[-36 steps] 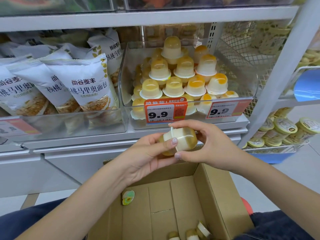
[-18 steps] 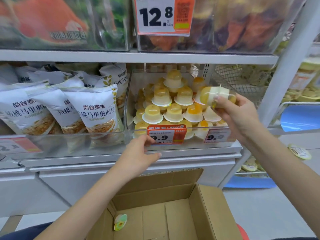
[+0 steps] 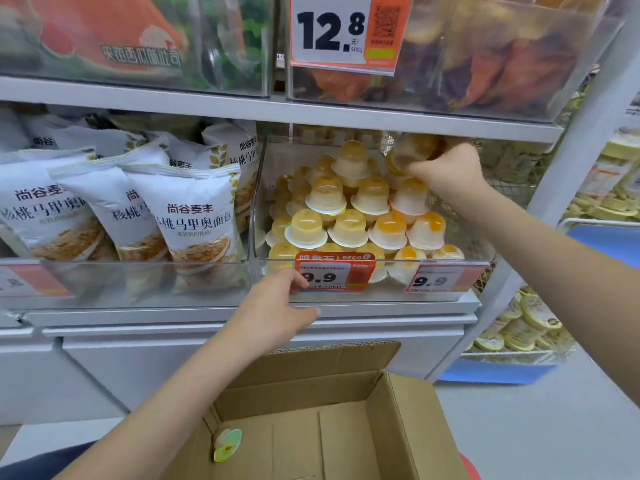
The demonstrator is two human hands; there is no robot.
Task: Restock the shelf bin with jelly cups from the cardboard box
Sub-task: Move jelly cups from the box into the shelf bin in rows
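Head view, looking forward and down at a shop shelf. A person's right hand (image 3: 446, 169) is reaching into the upper right rear of the clear shelf bin (image 3: 388, 296), its fingers curling round a jelly cup (image 3: 414, 148) that is lying blurred at the top of the heap, just under the shelf above. The stacked jelly cups (image 3: 360, 216) are sitting dome-up in tiers inside the bin, pale yellow on the left and orange-centred on the right. The left hand (image 3: 277, 311) is resting against the bin's front lower edge, thumb tip touching the orange price tag (image 3: 334, 271) reading 9.9; the fingers are lying close together along the shelf lip, and whether they are gripping the edge cannot be told. A second price tag (image 3: 440, 278), also 9.9, is hanging at the bin's right front. Left of the bin, white bread bags (image 3: 194, 216) are standing upright in a neighbouring clear bin. Above, a tag reading 12.8 (image 3: 343, 29) is fronting another bin of dark orange goods. Below the hands, the cardboard box (image 3: 408, 420) is standing open, with one round green-and-yellow lid-like piece (image 3: 227, 445) lying against its left inner wall; the rest of the visible floor is bare cardboard.
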